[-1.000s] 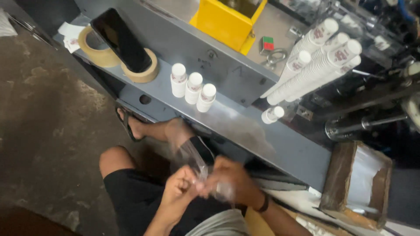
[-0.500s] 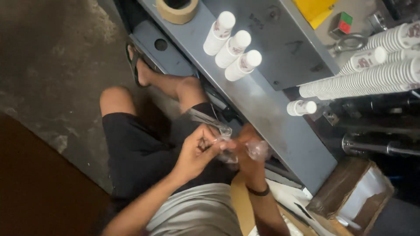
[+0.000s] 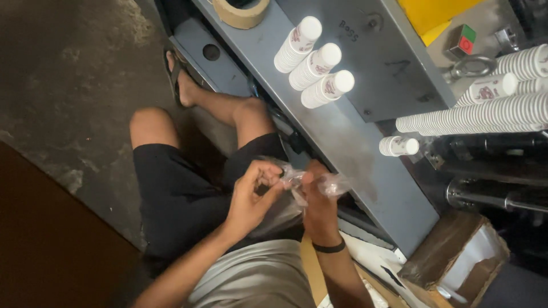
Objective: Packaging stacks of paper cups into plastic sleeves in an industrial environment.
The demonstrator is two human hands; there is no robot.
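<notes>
I sit in black shorts beside a grey machine ledge (image 3: 365, 154). Both hands are over my lap, working a clear crumpled plastic bag (image 3: 294, 182). My left hand (image 3: 251, 197) pinches the bag's left edge with curled fingers. My right hand (image 3: 317, 199), with a black band on its wrist, grips the bag's right side, and a tuft of plastic (image 3: 337, 183) sticks out past it. Three short stacks of white paper cups (image 3: 314, 63) stand on the ledge above the hands.
A small cup stack (image 3: 398, 146) lies further along the ledge, under long cup stacks (image 3: 479, 114) lying sideways. A tape roll (image 3: 242, 11) sits at the top. A yellow box (image 3: 434, 14), a red-green switch (image 3: 461, 40) and a brown carton (image 3: 456, 256) are at right. Dark concrete floor (image 3: 68, 85) lies at left.
The view has swung down and closer onto my lap. My hands stay together on the plastic bag, with the fingers shifting along its edge.
</notes>
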